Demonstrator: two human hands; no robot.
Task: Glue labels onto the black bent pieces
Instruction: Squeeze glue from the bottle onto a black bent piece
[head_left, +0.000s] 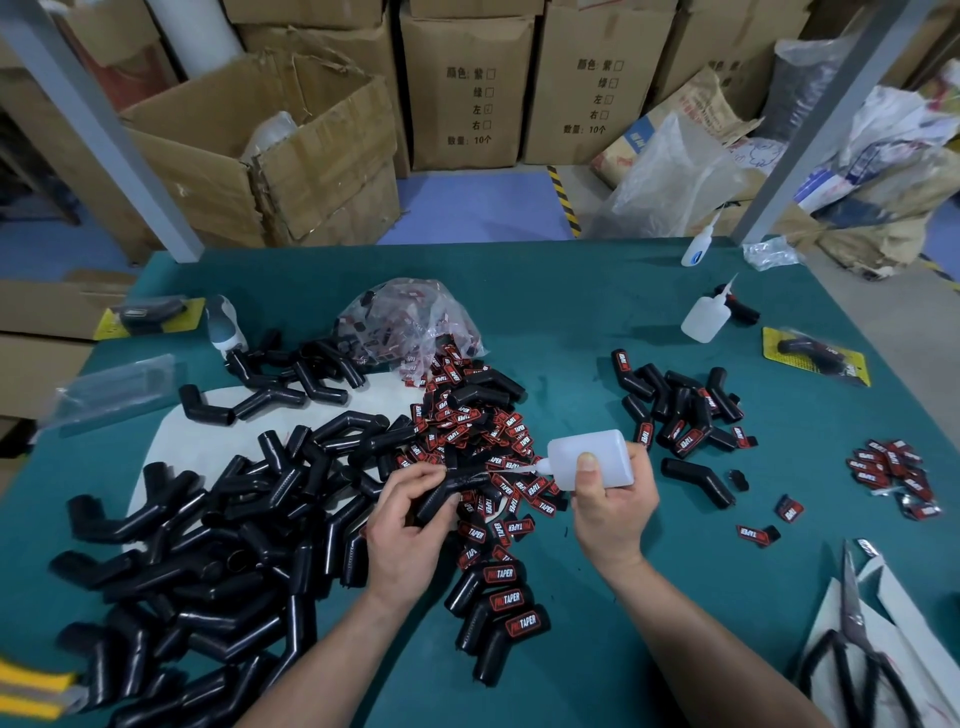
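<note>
Over the near side of the label heap (483, 431), the left hand (410, 514) grips a black bent piece (447, 491). Right of the heap, the right hand (613, 499) clasps a glue bottle (592, 457), its nozzle aimed at that piece. Beyond the heap, a plastic bag (410, 322) lies on the table (571, 312).

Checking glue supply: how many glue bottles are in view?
3. One glue bottle in the right hand, nozzle at the left hand's black bent piece; one tilted right of centre; one at the table's far edge. Others may be hidden.
</note>
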